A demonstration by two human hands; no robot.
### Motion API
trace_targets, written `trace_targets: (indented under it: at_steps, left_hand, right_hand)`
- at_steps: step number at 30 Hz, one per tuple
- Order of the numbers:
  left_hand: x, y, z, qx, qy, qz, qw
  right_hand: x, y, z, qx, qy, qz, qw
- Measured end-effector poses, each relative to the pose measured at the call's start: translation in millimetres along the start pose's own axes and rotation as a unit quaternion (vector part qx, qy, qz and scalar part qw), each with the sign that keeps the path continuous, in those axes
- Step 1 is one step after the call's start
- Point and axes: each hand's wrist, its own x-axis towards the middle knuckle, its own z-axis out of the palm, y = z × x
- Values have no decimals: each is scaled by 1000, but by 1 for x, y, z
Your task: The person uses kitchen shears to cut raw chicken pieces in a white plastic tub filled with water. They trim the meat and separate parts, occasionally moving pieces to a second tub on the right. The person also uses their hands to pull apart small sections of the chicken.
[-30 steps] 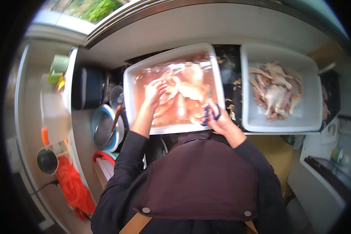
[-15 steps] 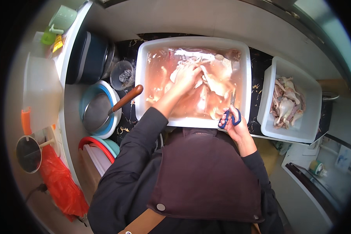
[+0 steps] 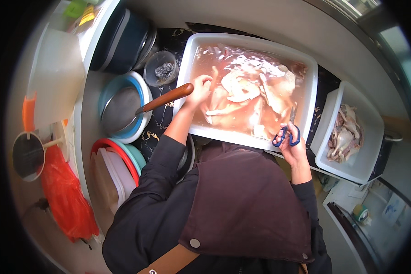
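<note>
A large white tub (image 3: 186, 64) holds cloudy pinkish water with several pale poultry pieces (image 3: 239, 86) lying partly under it. Over the tub's left side is my left hand (image 3: 199, 91), fingers curled together; whatever they may pinch is hidden. One pale slender piece (image 3: 215, 73) shows just beside those fingertips. At the tub's near right edge, my right hand (image 3: 293, 150) grips blue-handled scissors (image 3: 295, 135), blades pointing away from me toward the water.
A smaller white bin (image 3: 371, 141) with poultry pieces (image 3: 345, 137) stands to the right. On the left are a clear plastic cup (image 3: 153, 75) with a steel scourer, a wooden-handled strainer (image 3: 118, 112) over blue and white basins (image 3: 144, 123), and a red basin (image 3: 133, 169).
My left hand has drawn back from the poultry in the middle to the tub's left side, its fingers curling. My right hand still holds the scissors. The whole view has shifted and tilted.
</note>
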Motion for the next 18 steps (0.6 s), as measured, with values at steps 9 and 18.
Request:
trace_targets:
  at_steps: [9,18]
  left_hand:
    - [-38,-36,-12,-66,94,9,993]
    - [-28,-19,-10,138,-29,-29,990]
  right_hand:
    - [9,-8,16,-18,-18,40,999]
    - [3,-8,1,-27,0,20,999]
